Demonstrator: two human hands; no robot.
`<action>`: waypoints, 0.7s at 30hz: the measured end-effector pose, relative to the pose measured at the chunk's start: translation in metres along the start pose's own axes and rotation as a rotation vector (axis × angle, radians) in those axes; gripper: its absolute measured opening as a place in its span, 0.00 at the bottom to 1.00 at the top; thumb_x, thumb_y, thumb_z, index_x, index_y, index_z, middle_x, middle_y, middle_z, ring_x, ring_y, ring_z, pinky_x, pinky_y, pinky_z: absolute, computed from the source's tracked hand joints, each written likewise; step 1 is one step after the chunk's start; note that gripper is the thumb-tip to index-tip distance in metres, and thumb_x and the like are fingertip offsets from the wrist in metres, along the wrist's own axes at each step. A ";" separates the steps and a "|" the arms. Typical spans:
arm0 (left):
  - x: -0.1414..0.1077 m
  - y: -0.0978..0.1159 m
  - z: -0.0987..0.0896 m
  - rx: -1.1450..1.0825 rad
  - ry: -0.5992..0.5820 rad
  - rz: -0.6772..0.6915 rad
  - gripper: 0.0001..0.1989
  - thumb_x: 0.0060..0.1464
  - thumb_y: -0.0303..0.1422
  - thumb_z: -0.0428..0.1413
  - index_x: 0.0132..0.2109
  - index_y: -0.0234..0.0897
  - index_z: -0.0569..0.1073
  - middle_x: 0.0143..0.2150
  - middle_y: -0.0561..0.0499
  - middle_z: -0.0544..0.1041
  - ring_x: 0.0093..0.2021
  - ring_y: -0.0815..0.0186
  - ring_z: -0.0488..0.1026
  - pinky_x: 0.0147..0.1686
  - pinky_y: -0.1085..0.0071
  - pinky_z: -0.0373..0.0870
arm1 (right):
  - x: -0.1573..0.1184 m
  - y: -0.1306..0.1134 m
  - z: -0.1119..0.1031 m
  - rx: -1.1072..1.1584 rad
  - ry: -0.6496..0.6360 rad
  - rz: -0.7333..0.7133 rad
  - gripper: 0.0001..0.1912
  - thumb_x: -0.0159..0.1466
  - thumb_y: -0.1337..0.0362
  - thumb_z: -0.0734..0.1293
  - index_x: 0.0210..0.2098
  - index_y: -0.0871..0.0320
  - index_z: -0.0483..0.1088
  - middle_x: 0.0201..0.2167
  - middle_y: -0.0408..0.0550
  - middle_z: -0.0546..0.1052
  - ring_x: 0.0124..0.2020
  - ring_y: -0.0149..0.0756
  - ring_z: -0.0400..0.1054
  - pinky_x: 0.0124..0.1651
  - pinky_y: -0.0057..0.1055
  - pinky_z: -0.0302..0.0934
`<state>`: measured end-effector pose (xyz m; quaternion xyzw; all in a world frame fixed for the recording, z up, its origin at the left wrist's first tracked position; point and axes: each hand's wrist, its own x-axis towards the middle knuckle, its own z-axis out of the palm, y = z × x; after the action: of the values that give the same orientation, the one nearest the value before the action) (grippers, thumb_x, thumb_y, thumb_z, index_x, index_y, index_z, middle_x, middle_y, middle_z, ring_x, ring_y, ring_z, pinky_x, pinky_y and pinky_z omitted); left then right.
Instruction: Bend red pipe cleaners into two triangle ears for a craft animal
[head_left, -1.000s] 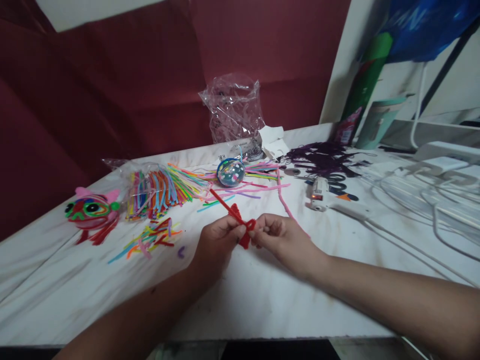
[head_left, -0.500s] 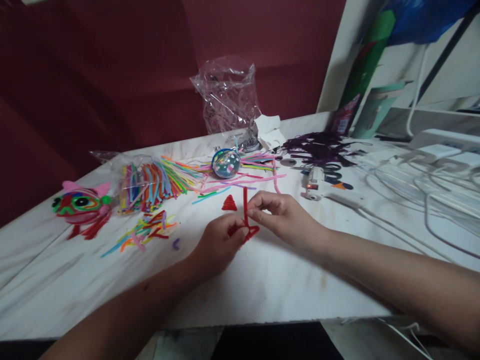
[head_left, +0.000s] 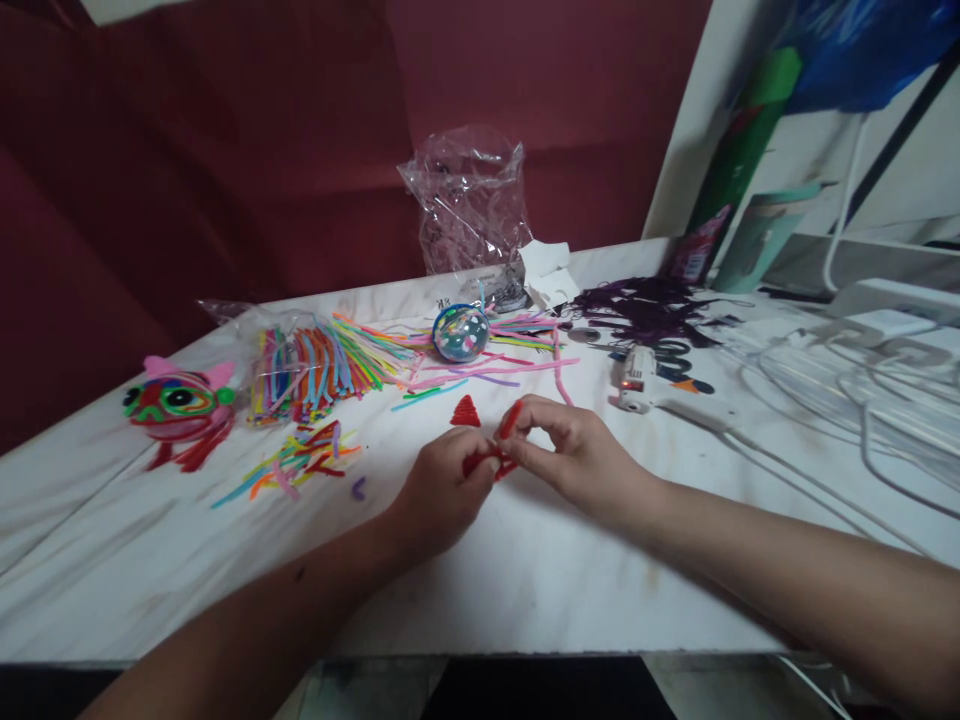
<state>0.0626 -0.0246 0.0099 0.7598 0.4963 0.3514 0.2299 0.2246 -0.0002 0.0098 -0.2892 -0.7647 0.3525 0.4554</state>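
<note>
Pinching a bent, fuzzy red pipe cleaner [head_left: 511, 420] at the centre of the frame, with left hand [head_left: 446, 484] and right hand [head_left: 574, 455] narrowed around it. Facing a ridged red triangle [head_left: 465, 411] just above, flat on a smooth, marbled table [head_left: 570, 600]. Looking past to a glossy, spotted ball [head_left: 460, 335] and, at centre left, a fanned bundle of soft, multicoloured stems [head_left: 352, 360].

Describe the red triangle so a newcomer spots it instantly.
On the white marbled table, find the left hand and right hand meeting near the middle. Just beyond the left hand lies the red triangle. Its compact wedge shape sets it apart from the thin loose strips behind it and the red strip in the hands.
</note>
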 end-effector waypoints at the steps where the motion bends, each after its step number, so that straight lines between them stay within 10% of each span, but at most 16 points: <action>1: 0.001 0.000 -0.001 -0.033 0.016 -0.021 0.08 0.47 0.27 0.49 0.22 0.36 0.65 0.21 0.56 0.65 0.24 0.69 0.62 0.26 0.73 0.58 | -0.001 0.000 0.000 -0.045 0.021 -0.070 0.05 0.58 0.69 0.63 0.26 0.58 0.67 0.26 0.44 0.70 0.31 0.32 0.65 0.36 0.30 0.60; 12: 0.005 -0.013 -0.003 -0.738 0.063 -0.241 0.08 0.46 0.33 0.54 0.25 0.32 0.69 0.19 0.54 0.68 0.21 0.72 0.61 0.24 0.75 0.58 | -0.006 0.007 -0.004 -0.549 -0.008 -0.577 0.09 0.61 0.72 0.59 0.35 0.56 0.70 0.32 0.50 0.70 0.34 0.36 0.62 0.35 0.34 0.57; 21: 0.002 -0.010 -0.008 -0.659 0.080 -0.277 0.10 0.45 0.35 0.56 0.24 0.32 0.70 0.18 0.56 0.65 0.20 0.73 0.58 0.22 0.75 0.55 | -0.005 0.009 0.000 -0.552 -0.053 -0.662 0.09 0.61 0.72 0.59 0.35 0.57 0.70 0.32 0.50 0.72 0.34 0.36 0.64 0.36 0.35 0.57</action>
<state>0.0510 -0.0187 0.0084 0.5560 0.4632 0.4877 0.4883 0.2281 0.0019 0.0001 -0.1301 -0.8933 -0.0232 0.4297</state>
